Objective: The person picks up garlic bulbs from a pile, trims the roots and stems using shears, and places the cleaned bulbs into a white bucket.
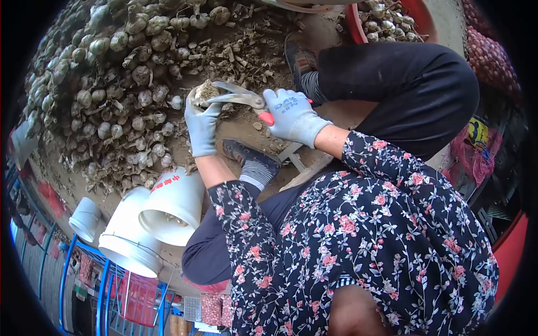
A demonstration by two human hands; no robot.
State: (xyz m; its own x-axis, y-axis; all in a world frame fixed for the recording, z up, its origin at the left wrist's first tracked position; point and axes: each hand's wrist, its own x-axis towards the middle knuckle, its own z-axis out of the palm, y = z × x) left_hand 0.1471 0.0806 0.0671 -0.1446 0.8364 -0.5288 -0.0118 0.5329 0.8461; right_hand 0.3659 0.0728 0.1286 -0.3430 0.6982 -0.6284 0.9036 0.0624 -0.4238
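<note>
My left hand (202, 127), in a pale grey glove, is closed around a garlic bulb (208, 89). In my gloved right hand (290, 117) is a pair of shears (240, 98) with red grips. The shears' two metal blades are spread apart and reach to the bulb, overlapping it in this view. Part of the bulb is hidden by my left fingers and the blades. Left of my hands spreads a large heap of garlic bulbs (106, 89). Cut stalks and dry scraps (246, 56) lie on the ground just beyond the shears.
A red basin (355, 23) holding garlic stands at the upper right. White buckets (193, 196) lean near my left knee, with a smaller white bucket (85, 218) farther left. Filled red mesh bags (490, 56) line the right edge. Blue metal railings (103, 285) stand at lower left.
</note>
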